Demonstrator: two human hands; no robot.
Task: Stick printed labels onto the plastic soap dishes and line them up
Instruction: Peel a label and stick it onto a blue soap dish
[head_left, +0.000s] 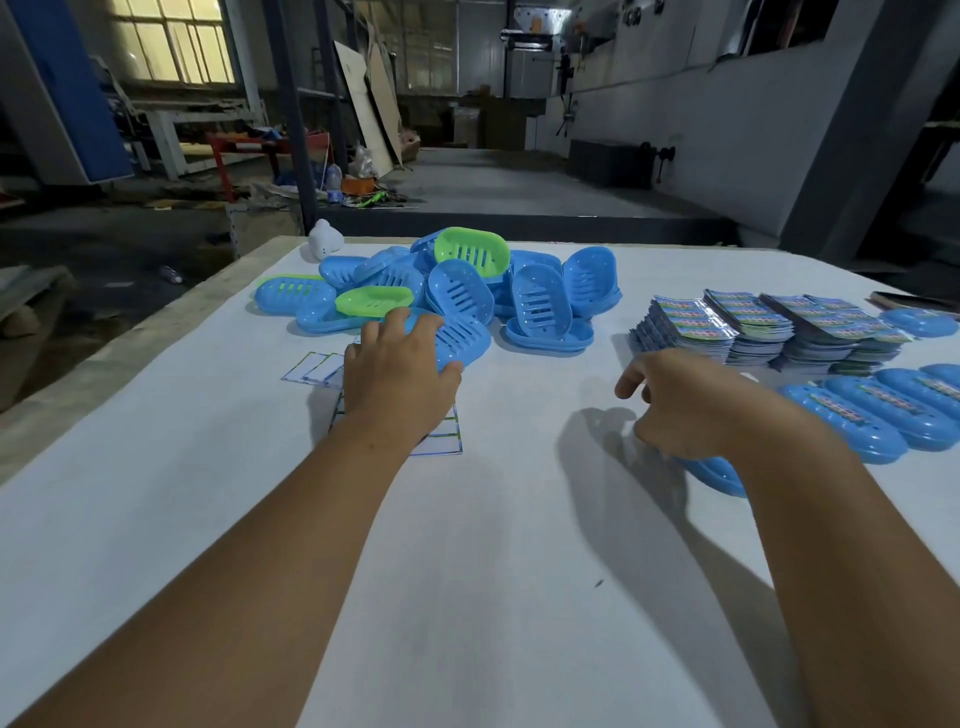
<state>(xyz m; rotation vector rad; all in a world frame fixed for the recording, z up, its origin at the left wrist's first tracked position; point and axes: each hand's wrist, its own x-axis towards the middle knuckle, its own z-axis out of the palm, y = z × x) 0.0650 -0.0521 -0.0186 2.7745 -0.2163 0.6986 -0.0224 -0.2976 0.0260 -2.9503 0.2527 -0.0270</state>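
The left hand (397, 366) holds a blue soap dish (457, 340) with long slots in its bottom, at the near side of a pile of blue and green dishes (467, 280) by the far edge of the white surface (467, 571). The right hand (685, 402) presses another blue dish (714, 475), fingers loosely bent, near the right edge. Shiny label stacks (769, 327) sit beyond a row of labeled dishes (872, 410).

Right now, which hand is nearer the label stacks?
Right. The right hand sits just in front of the label stacks; the left hand grips a blue dish at the pile.
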